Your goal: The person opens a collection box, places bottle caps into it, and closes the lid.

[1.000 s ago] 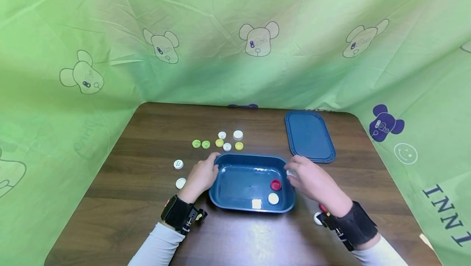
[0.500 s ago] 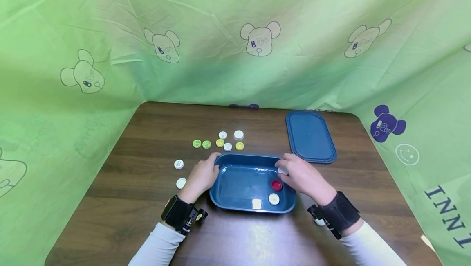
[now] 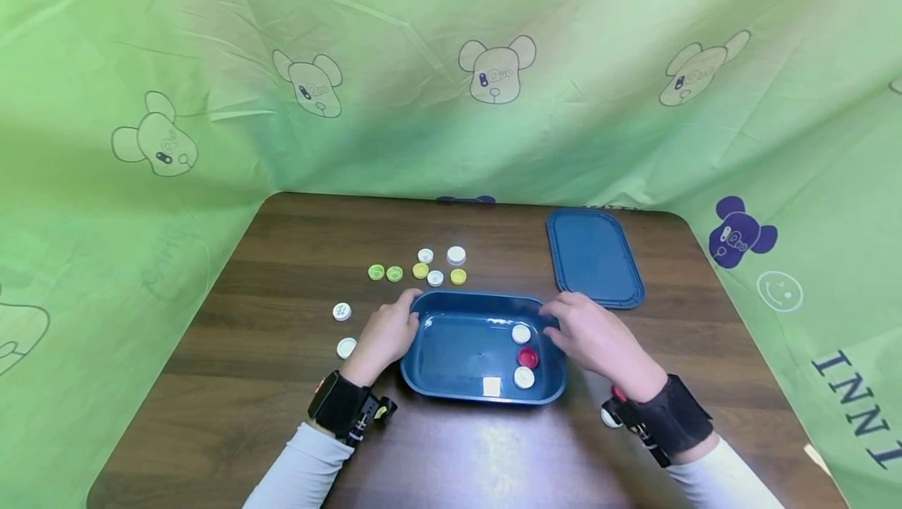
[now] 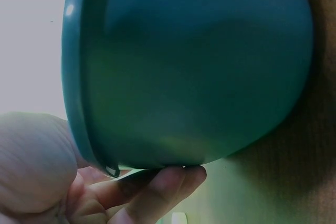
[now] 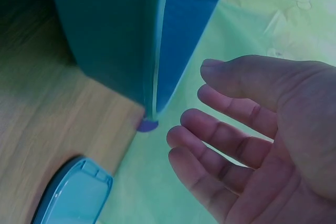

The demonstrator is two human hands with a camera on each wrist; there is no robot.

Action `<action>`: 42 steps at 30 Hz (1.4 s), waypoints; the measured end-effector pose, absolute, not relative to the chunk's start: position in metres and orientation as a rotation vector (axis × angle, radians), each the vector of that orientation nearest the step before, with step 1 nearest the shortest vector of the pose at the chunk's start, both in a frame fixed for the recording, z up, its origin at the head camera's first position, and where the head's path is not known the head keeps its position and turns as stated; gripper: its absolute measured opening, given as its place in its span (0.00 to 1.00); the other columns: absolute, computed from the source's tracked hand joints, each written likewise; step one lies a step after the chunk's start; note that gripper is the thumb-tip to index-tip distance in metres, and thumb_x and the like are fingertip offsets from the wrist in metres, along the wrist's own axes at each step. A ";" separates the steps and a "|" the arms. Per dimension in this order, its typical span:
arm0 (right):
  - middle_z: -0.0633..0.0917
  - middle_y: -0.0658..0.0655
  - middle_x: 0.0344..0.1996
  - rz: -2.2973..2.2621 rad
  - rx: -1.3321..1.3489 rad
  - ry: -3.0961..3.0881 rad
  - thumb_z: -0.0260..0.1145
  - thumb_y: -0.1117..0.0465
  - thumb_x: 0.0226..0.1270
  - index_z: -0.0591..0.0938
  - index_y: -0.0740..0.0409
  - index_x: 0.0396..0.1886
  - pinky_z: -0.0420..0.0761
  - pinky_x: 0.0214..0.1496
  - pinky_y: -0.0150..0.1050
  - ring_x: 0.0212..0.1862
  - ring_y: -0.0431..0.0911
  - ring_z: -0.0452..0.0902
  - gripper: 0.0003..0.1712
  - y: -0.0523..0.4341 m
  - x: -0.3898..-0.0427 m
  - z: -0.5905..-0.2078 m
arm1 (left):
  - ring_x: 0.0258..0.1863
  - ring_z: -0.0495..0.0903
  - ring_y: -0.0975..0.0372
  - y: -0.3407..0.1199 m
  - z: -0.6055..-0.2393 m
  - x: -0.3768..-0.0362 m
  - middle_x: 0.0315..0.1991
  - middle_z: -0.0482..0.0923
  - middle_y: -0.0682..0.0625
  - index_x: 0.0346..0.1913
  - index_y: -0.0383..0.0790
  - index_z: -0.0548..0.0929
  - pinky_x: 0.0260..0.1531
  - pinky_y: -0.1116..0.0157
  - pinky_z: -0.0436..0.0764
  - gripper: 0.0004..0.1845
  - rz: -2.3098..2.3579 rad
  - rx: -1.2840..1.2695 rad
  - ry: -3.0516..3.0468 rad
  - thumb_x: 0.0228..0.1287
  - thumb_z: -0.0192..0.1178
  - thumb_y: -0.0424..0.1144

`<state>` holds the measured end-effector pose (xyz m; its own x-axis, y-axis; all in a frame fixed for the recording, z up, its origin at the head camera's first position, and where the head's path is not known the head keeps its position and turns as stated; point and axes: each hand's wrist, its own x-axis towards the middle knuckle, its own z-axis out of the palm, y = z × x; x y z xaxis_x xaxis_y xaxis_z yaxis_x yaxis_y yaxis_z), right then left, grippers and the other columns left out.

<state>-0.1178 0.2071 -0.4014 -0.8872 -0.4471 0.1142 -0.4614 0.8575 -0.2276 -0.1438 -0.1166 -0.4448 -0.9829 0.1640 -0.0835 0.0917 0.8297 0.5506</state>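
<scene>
In the head view, two white caps (image 3: 341, 311) (image 3: 346, 348) lie at centre left on the brown table (image 3: 282, 258), and a cluster of green, yellow and white caps (image 3: 421, 268) lies just above the middle of the frame. The left hand (image 3: 384, 337) rests against the left end of the blue tray (image 3: 430, 372), at lower centre; the left wrist view shows its fingers (image 4: 157, 190) curled under the tray's rim, gripping it. The tray is a shallow, dark blue rectangle with rounded corners and a glossy floor. It holds, toward its right end, a white cap (image 3: 521, 333), a red cap (image 3: 528, 356) and a second white cap (image 3: 524, 377), with a small pale square piece (image 3: 491, 387) at the near wall. The right hand (image 3: 595, 341) sits at the tray's right end with fingers spread and relaxed, holding nothing; the right wrist view shows its fingers (image 5: 231, 140) apart from the rim. A flat blue lid (image 3: 594, 258) lies at upper right, apart from the tray. Another cap (image 3: 610, 416) by the right wristband is partly hidden.
</scene>
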 end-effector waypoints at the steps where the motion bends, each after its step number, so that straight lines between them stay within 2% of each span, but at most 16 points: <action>1: 0.86 0.57 0.43 0.385 0.720 -2.968 0.77 0.61 0.60 0.87 0.61 0.49 0.84 0.48 0.49 0.47 0.52 0.81 0.18 0.210 -0.117 -0.401 | 0.23 0.79 0.54 -0.117 -0.445 -0.144 0.44 0.85 0.36 0.68 0.42 0.73 0.26 0.55 0.77 0.21 0.855 0.197 2.881 0.75 0.55 0.36; 5: 0.86 0.57 0.43 0.392 0.646 -2.974 0.76 0.60 0.61 0.87 0.60 0.49 0.84 0.50 0.52 0.49 0.53 0.81 0.17 0.226 -0.113 -0.398 | 0.23 0.79 0.54 -0.117 -0.444 -0.145 0.44 0.85 0.36 0.69 0.42 0.72 0.25 0.56 0.77 0.21 0.851 0.195 2.881 0.75 0.55 0.36; 12: 0.86 0.61 0.43 0.425 0.482 -3.023 0.72 0.62 0.64 0.86 0.62 0.48 0.83 0.49 0.56 0.47 0.57 0.83 0.14 0.260 -0.109 -0.393 | 0.20 0.75 0.55 -0.119 -0.445 -0.146 0.38 0.84 0.39 0.69 0.42 0.72 0.22 0.59 0.73 0.21 0.857 0.194 2.885 0.75 0.54 0.36; 18: 0.86 0.65 0.44 0.423 0.386 -3.071 0.70 0.65 0.63 0.86 0.67 0.49 0.81 0.49 0.59 0.47 0.61 0.83 0.15 0.289 -0.105 -0.405 | 0.24 0.78 0.54 -0.120 -0.443 -0.147 0.43 0.85 0.37 0.68 0.43 0.72 0.26 0.56 0.76 0.21 0.852 0.174 2.886 0.75 0.55 0.36; 25: 0.86 0.66 0.43 0.427 0.325 -3.150 0.72 0.63 0.62 0.85 0.67 0.47 0.80 0.50 0.61 0.48 0.63 0.82 0.15 0.301 -0.095 -0.424 | 0.22 0.77 0.55 -0.119 -0.441 -0.147 0.43 0.85 0.37 0.69 0.43 0.72 0.24 0.58 0.74 0.21 0.851 0.177 2.882 0.75 0.55 0.36; 30: 0.85 0.66 0.44 0.417 0.261 -3.253 0.72 0.59 0.63 0.85 0.66 0.49 0.79 0.50 0.61 0.49 0.64 0.82 0.19 0.300 -0.089 -0.433 | 0.21 0.75 0.55 -0.118 -0.442 -0.146 0.40 0.84 0.39 0.69 0.43 0.72 0.22 0.60 0.72 0.22 0.853 0.181 2.876 0.75 0.55 0.36; 35: 0.84 0.62 0.43 0.419 0.253 -3.298 0.74 0.57 0.62 0.86 0.63 0.50 0.81 0.46 0.58 0.45 0.58 0.82 0.19 0.299 -0.085 -0.440 | 0.20 0.75 0.56 -0.117 -0.443 -0.145 0.39 0.84 0.39 0.69 0.42 0.72 0.22 0.61 0.72 0.22 0.848 0.190 2.879 0.75 0.55 0.36; 39: 0.83 0.59 0.41 0.418 0.256 -3.310 0.76 0.58 0.59 0.86 0.60 0.48 0.81 0.40 0.52 0.39 0.50 0.79 0.18 0.299 -0.084 -0.444 | 0.21 0.76 0.56 -0.116 -0.443 -0.144 0.40 0.85 0.39 0.69 0.42 0.72 0.22 0.61 0.72 0.22 0.847 0.187 2.874 0.75 0.55 0.36; 42: 0.82 0.58 0.39 0.422 0.256 -3.317 0.77 0.60 0.57 0.86 0.60 0.48 0.81 0.38 0.50 0.37 0.49 0.77 0.19 0.298 -0.082 -0.447 | 0.21 0.76 0.56 -0.115 -0.444 -0.143 0.41 0.85 0.39 0.69 0.41 0.72 0.22 0.60 0.72 0.22 0.849 0.184 2.869 0.75 0.55 0.36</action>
<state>-0.0824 0.2981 -0.4468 -0.9661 -0.1758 -0.1892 -0.1228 0.9571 -0.2624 -0.1433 -0.1150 -0.4437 -0.9821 0.1577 -0.1026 0.0765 0.8330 0.5479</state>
